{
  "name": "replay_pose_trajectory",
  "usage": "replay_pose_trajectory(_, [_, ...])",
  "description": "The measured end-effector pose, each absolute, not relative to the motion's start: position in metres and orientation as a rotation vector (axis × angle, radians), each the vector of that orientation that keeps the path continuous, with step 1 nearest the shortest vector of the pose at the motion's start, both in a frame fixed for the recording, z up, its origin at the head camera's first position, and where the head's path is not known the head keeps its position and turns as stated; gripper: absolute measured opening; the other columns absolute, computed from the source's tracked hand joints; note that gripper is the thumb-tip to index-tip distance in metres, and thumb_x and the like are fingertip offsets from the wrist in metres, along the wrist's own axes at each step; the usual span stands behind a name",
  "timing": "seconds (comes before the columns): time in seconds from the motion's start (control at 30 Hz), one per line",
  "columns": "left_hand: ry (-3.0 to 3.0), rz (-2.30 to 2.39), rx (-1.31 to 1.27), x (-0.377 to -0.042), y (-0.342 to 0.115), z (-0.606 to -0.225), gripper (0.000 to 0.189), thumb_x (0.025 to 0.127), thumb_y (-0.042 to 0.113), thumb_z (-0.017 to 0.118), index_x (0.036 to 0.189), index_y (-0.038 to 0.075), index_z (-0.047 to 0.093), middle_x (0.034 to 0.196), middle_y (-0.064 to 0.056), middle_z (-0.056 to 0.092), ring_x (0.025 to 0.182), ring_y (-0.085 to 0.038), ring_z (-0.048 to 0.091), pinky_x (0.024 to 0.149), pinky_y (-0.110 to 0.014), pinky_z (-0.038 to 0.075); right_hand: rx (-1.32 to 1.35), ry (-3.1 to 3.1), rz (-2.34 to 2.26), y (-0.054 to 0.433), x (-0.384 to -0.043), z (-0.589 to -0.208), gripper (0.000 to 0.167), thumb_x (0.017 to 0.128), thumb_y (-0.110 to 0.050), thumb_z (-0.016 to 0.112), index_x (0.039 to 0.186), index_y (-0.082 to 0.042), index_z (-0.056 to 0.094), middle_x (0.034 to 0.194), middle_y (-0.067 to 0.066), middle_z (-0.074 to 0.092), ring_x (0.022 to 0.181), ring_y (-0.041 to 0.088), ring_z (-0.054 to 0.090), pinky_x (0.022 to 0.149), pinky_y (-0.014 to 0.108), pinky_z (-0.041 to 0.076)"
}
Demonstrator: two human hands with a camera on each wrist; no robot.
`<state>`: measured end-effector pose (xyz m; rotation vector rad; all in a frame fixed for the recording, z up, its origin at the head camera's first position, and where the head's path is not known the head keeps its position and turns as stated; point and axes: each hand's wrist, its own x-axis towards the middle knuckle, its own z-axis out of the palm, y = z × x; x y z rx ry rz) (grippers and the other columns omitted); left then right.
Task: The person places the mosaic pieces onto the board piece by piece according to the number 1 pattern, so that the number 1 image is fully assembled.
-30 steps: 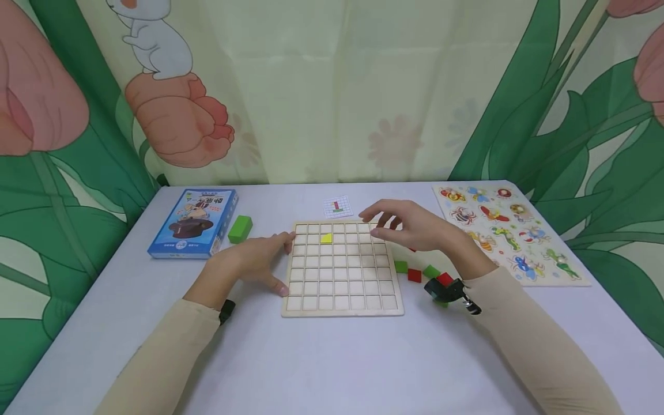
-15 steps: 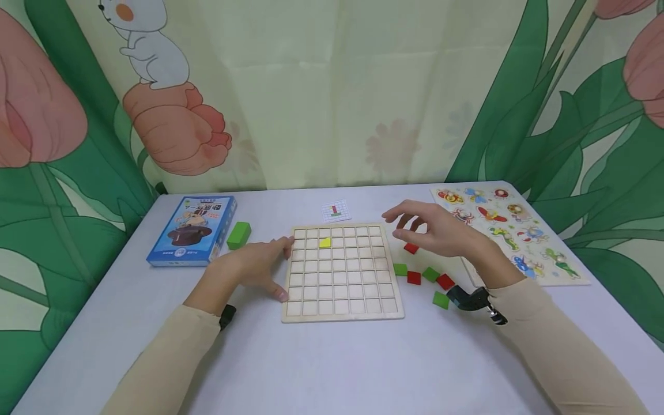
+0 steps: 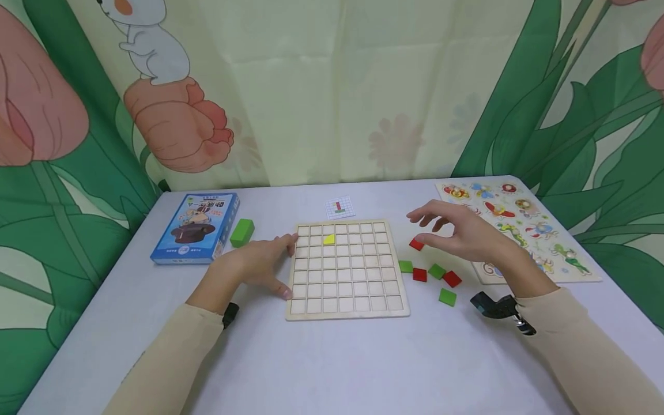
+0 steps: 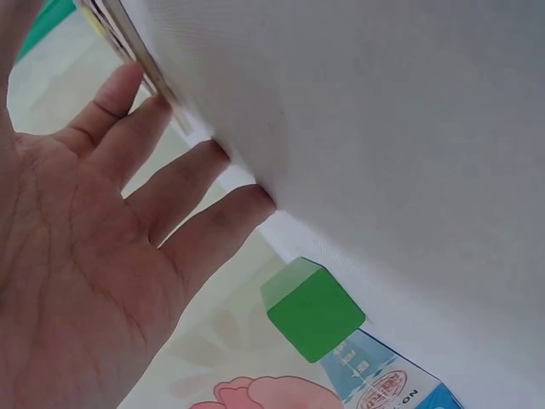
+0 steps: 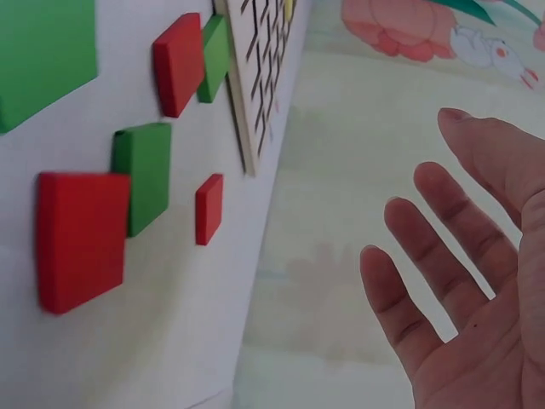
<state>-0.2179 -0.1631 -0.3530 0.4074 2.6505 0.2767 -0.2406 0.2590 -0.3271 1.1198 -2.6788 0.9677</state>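
A wooden grid board (image 3: pixel 349 312) lies flat at the middle of the table, with one yellow tile (image 3: pixel 329 238) in a cell near its top left. My left hand (image 3: pixel 254 263) rests at the board's left edge, thumb and fingertips spread along it; its palm (image 4: pixel 85 247) shows bare in the left wrist view. To the right of the board my right hand (image 3: pixel 456 229) hangs above the table, fingers loosely bent and holding nothing. Below it lie several small square tiles, among them a red tile (image 3: pixel 452 279), a green tile (image 3: pixel 448 297) and another red tile (image 5: pixel 209 209).
A small printed grid card (image 3: pixel 339 207) lies behind the board. At the left are a green block (image 3: pixel 242 233) and a blue game box (image 3: pixel 196 227). An insect picture board (image 3: pixel 562 262) lies at the right, partly beneath my right forearm. A printed curtain (image 3: pixel 332 115) hangs behind.
My right hand has moved right, from over the board's upper right corner to above the loose tiles, bringing more tiles into sight. My left hand stays at the board's edge.
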Motion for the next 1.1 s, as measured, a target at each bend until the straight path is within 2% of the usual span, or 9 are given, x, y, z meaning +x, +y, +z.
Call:
replay_pose_trajectory(0.17, [2.657,0.262,0.418,-0.218,-0.164,-0.353,0.127,0.062,0.061,0.092,0.162,0.02,0.025,0.153,-0.006,0.048,0.119,-0.025,0.053,0.108,-0.047,0.046,1.101,-2.667,0.95,0.268,-0.239,-0.331,0.042,0.087,-0.006,0.082,0.124,-0.019,0.068,0.12,-0.008,0.069,0.103,0.015,0.064,0.086,0.028,0.056])
replay_pose_trajectory(0.3, [2.652,0.26,0.422,-0.219,-0.163,-0.35,0.125,0.063,0.061,0.092,0.161,0.021,0.026,0.156,-0.007,0.045,0.117,-0.026,0.053,0.107,-0.048,0.046,1.104,-2.672,0.934,0.275,-0.239,-0.336,0.043,0.086,-0.006,0.082,0.126,-0.015,0.067,0.121,-0.002,0.069,0.102,0.017,0.064,0.083,0.028,0.057])
replay_pose_trajectory(0.5, [2.64,0.27,0.398,-0.218,-0.164,-0.352,0.127,0.062,0.061,0.092,0.162,0.022,0.025,0.161,-0.008,0.041,0.122,-0.027,0.053,0.108,-0.05,0.046,1.079,-2.786,0.943,0.281,-0.247,-0.35,0.047,0.088,-0.014,0.082,0.131,-0.011,0.064,0.126,0.012,0.066,0.104,0.027,0.065,0.082,0.035,0.059])
replay_pose_trajectory(0.77, [2.649,0.273,0.433,-0.218,-0.165,-0.356,0.132,0.062,0.063,0.092,0.164,0.021,0.02,0.16,-0.007,0.042,0.123,-0.026,0.053,0.11,-0.049,0.045,1.036,-2.868,0.972,0.282,-0.258,-0.359,0.054,0.089,-0.022,0.083,0.136,-0.007,0.06,0.13,0.013,0.063,0.105,0.028,0.065,0.084,0.037,0.06])
replay_pose_trajectory(0.87, [2.652,0.272,0.425,-0.217,-0.165,-0.355,0.133,0.062,0.063,0.091,0.165,0.021,0.019,0.164,-0.007,0.037,0.131,-0.027,0.051,0.113,-0.051,0.042,1.015,-2.887,0.99,0.28,-0.26,-0.36,0.056,0.089,-0.023,0.083,0.137,-0.008,0.059,0.131,0.013,0.063,0.107,0.028,0.065,0.085,0.038,0.059])
replay_pose_trajectory(1.1, [2.661,0.28,0.46,-0.217,-0.165,-0.353,0.126,0.062,0.063,0.091,0.161,0.02,0.026,0.155,-0.01,0.046,0.112,-0.026,0.055,0.105,-0.047,0.047,0.968,-2.924,0.962,0.276,-0.266,-0.364,0.057,0.088,-0.024,0.084,0.138,-0.01,0.06,0.127,0.01,0.064,0.106,0.024,0.062,0.088,0.043,0.057])
